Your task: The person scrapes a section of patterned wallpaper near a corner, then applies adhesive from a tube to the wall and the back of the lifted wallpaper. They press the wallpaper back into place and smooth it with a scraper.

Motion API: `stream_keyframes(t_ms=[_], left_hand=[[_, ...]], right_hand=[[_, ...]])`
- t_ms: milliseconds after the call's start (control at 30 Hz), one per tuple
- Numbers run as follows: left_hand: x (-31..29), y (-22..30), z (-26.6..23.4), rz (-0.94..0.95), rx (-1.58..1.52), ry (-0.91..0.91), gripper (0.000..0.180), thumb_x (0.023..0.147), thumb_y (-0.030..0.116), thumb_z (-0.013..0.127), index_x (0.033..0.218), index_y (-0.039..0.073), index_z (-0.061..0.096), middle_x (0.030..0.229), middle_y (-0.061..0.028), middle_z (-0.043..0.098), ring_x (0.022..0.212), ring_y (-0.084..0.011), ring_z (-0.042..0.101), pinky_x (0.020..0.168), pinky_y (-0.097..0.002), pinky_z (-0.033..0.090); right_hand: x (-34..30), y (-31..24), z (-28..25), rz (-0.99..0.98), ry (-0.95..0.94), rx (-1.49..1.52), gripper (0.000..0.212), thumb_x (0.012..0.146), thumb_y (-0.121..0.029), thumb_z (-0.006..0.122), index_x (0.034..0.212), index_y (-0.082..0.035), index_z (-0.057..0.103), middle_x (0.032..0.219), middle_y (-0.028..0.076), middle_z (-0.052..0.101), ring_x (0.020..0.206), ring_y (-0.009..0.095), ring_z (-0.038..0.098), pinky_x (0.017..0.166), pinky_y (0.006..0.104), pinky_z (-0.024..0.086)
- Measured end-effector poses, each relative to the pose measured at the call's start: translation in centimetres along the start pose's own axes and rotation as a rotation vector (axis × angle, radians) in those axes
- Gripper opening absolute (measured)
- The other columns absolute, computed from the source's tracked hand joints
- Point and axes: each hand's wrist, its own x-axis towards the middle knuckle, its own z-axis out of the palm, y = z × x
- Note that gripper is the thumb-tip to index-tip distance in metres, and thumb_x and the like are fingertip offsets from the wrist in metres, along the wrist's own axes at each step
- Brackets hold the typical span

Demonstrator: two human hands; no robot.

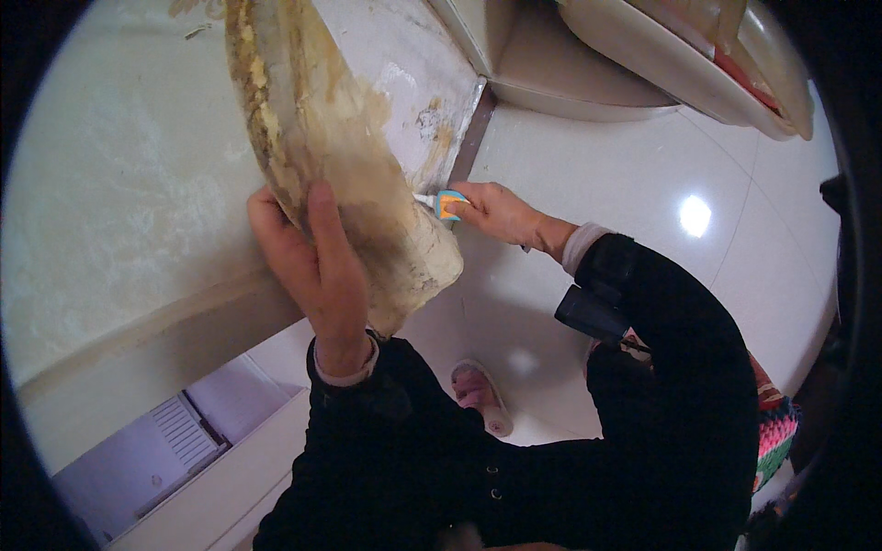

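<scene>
My left hand (317, 266) grips the edge of a lifted, curled sheet (354, 156), its thumb on the near face and its fingers behind. The sheet is yellowish and stained brown, with crusty residue along its left edge. My right hand (501, 211) is closed around a small orange and blue handle-like object (448, 204) with a pale tip. That tip meets the sheet's right edge; whether it is a scraper or a tube, I cannot tell. Behind the sheet, a pale surface (395, 83) shows flaking patches and brown stains.
A broad pale surface (119, 220) with a raised front edge fills the left. At the upper right, a rounded cream-coloured object (671, 50) stands over shiny floor tiles (634, 165). A pink shoe (476, 395) shows below, and a knitted multicoloured item (776, 441) lies at the right.
</scene>
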Motion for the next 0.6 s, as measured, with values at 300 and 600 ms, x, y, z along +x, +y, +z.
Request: stream_keyframes(t_ms=[300,600], left_hand=[[-0.7,-0.3,-0.1,-0.098,-0.079,-0.045,0.032,0.091,0.008,0.066,0.113,-0.002,0.045,0.109,-0.0092,0.055,0.102,-0.0162,0.053,0.090,-0.0308,0.044],[-7.7,-2.8,-1.5,-0.373,-0.032,-0.301,0.041,0.091,0.007,0.063,0.129,-0.004,0.049,0.124,-0.0106,0.057,0.112,-0.0194,0.053,0.098,-0.0329,0.042]], right_hand=[[-3.1,-2.4,-2.4,-0.002,0.059,0.034,0.022,0.097,-0.027,0.053,0.102,-0.006,0.055,0.078,0.019,0.060,0.073,0.037,0.060,0.066,0.0449,0.046],[-6.3,-4.1,-1.1,-0.001,0.054,-0.020,0.017,0.098,-0.024,0.052,0.103,-0.008,0.053,0.078,0.020,0.061,0.075,0.041,0.061,0.065,0.0498,0.046]])
